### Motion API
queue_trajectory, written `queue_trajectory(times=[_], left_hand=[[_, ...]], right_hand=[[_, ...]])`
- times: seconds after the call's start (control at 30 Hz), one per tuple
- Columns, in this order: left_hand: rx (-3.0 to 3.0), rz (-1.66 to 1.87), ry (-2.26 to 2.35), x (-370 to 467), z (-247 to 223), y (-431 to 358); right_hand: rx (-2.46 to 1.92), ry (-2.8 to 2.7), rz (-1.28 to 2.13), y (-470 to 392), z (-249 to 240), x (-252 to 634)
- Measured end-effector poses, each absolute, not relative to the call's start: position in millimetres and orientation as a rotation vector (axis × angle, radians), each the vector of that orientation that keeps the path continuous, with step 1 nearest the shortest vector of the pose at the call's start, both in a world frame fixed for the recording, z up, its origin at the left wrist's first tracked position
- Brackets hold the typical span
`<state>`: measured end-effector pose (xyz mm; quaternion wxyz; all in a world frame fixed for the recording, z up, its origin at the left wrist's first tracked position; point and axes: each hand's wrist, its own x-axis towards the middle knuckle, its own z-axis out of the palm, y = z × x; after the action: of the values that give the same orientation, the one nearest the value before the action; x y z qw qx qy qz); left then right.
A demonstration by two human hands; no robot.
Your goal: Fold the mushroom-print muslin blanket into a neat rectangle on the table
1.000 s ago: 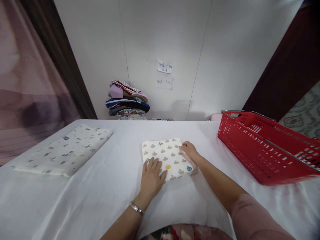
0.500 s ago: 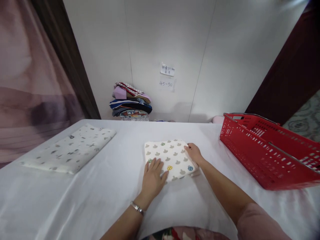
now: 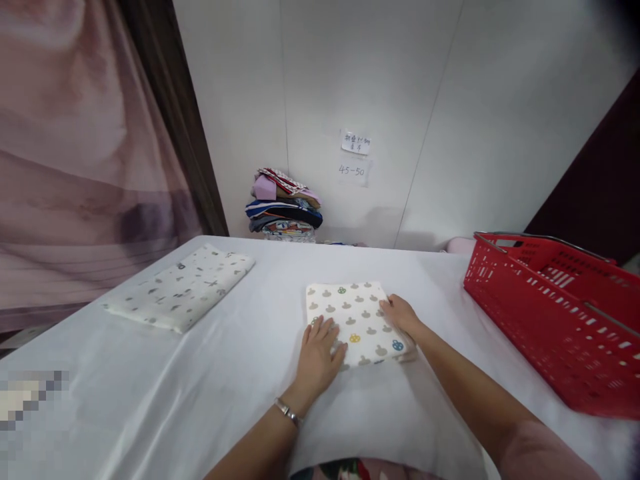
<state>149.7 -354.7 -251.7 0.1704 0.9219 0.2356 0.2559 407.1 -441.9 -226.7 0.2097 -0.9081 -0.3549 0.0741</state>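
Observation:
A folded white cloth (image 3: 357, 320) with grey, green, yellow and blue mushroom-like prints lies in the middle of the white-covered table. Flat on its lower left part rests my left hand (image 3: 321, 350), fingers spread, a silver bracelet on the wrist. My right hand (image 3: 401, 315) pinches the cloth's right edge, its thumb on top and the other fingers partly hidden. Another folded white cloth (image 3: 185, 287) with small dark prints lies to the left, touched by neither hand.
A red plastic basket (image 3: 545, 320) with metal handles stands on the right. Stacked folded fabrics (image 3: 285, 207) rise behind the table's far edge. Two paper notes (image 3: 354, 171) are on the wall. A pink curtain (image 3: 75, 147) hangs at the left.
The view has turned slightly left, so the table items appear further right. Both hands keep nearly the same places on the mushroom-print cloth, my right hand a little lower along its edge.

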Motion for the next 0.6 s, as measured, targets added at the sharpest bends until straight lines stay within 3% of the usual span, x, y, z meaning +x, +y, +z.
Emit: queue_trajectory(times=[0.43,0.6], left_hand=[[2.487,0.640,0.701,147,-250,-359],[2.208,0.753,0.793,161,-239,-321]], right_hand=[[-2.529,-0.876,0.157,-417,-236,415],[-2.462,-0.858,0.218,-409,-230,424]])
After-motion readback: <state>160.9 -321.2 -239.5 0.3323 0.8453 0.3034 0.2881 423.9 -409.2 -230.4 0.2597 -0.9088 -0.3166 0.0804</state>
